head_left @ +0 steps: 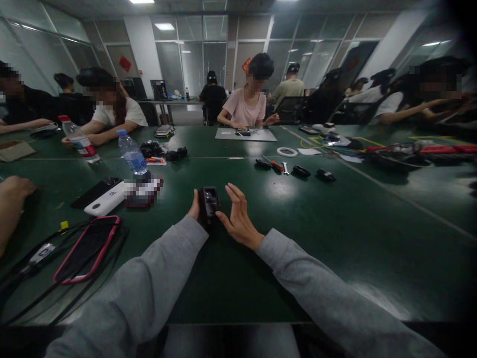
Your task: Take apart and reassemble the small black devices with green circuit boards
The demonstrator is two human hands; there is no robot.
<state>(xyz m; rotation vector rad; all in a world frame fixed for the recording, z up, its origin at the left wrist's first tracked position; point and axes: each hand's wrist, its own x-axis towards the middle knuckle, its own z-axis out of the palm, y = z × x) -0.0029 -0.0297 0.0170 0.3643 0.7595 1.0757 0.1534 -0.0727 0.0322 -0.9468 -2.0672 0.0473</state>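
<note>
My left hand (194,207) grips a small black box-shaped device (209,203) from its left side, above the green table (253,293). A dark recess or window shows on the device's upper face; its finer parts are too small to make out. Most of my left fingers are hidden behind the device and the grey sleeve. On the other side, my right hand (238,219) is open with its fingers stretched forward. Its thumb tip is at the device's lower right edge; whether it touches I cannot tell.
To the left lie a pink-rimmed phone (89,251), cables, a white power bank (108,197) and a water bottle (132,153). Ahead right are a small wrench (285,168) and black pieces (301,171). A co-worker (246,102) sits opposite; another person's arm (15,204) rests at left.
</note>
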